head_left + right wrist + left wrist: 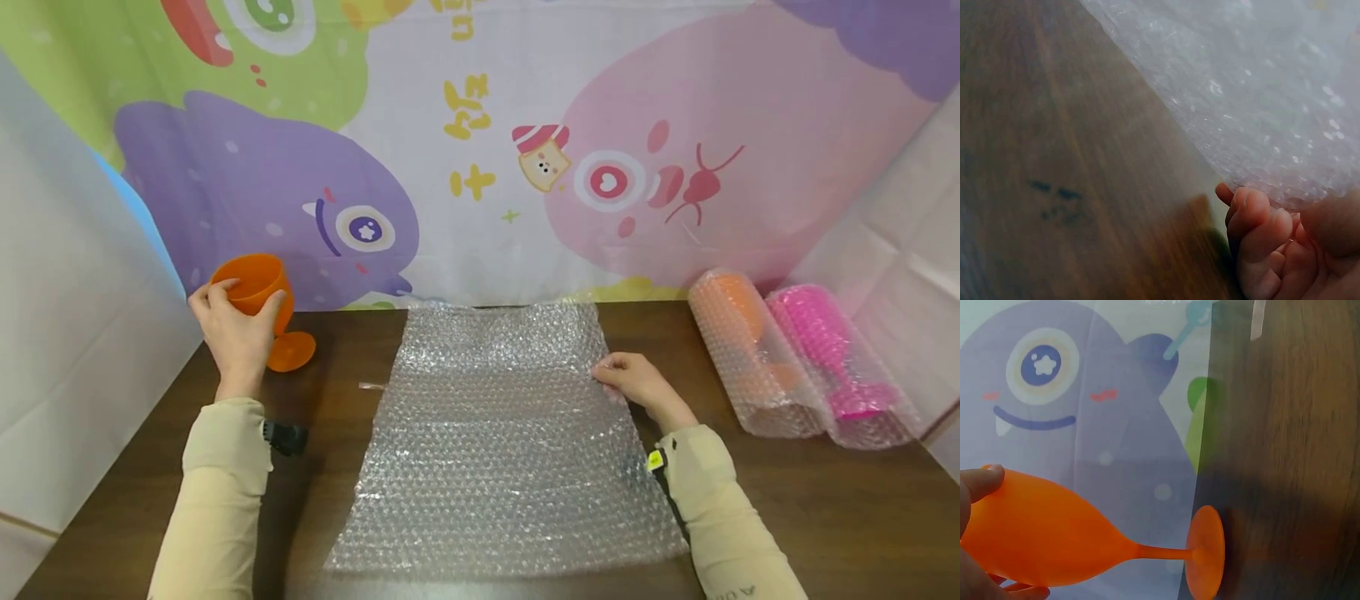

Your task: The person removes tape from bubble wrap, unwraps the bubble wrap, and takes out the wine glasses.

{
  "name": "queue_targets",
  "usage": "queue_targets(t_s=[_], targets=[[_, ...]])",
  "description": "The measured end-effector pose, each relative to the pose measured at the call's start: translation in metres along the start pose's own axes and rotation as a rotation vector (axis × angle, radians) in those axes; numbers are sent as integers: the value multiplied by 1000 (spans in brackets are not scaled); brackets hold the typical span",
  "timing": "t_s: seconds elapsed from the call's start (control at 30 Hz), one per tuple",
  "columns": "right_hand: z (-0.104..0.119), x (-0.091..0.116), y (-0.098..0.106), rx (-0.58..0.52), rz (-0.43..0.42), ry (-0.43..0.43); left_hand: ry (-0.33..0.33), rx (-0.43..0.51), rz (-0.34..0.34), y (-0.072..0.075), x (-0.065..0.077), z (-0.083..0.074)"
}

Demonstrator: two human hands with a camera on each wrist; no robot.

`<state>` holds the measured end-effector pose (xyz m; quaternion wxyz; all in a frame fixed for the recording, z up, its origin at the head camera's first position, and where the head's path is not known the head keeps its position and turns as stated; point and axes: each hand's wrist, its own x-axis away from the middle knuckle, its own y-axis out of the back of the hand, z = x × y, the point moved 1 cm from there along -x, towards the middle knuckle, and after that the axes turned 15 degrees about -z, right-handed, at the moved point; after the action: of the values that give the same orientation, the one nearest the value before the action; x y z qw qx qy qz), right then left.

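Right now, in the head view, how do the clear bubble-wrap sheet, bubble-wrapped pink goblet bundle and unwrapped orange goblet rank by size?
1. Clear bubble-wrap sheet
2. Bubble-wrapped pink goblet bundle
3. Unwrapped orange goblet

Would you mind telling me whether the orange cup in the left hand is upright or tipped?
Upright: the left hand holds the orange cup by its bowl, with its mouth up and its round foot below.

- Plain orange goblet (1079, 534), roughly upright, foot down, left of the sheet.
- Clear bubble wrap sheet (495, 467), unrolled, spread across the dark tabletop (825, 517).
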<state>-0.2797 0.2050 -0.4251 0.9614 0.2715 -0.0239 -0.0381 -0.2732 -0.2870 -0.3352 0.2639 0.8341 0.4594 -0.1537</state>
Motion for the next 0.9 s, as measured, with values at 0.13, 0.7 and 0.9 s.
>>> queue_targets(t_s=[0.13, 0.7, 0.9], targets=[[2, -1, 0, 8, -5, 10, 27, -8, 8, 0, -6, 3], [0, 0, -1, 15, -5, -17, 38, -77, 49, -1, -17, 8], [-1, -1, -1, 12, -8, -13, 17, -87, 28, -3, -17, 10]])
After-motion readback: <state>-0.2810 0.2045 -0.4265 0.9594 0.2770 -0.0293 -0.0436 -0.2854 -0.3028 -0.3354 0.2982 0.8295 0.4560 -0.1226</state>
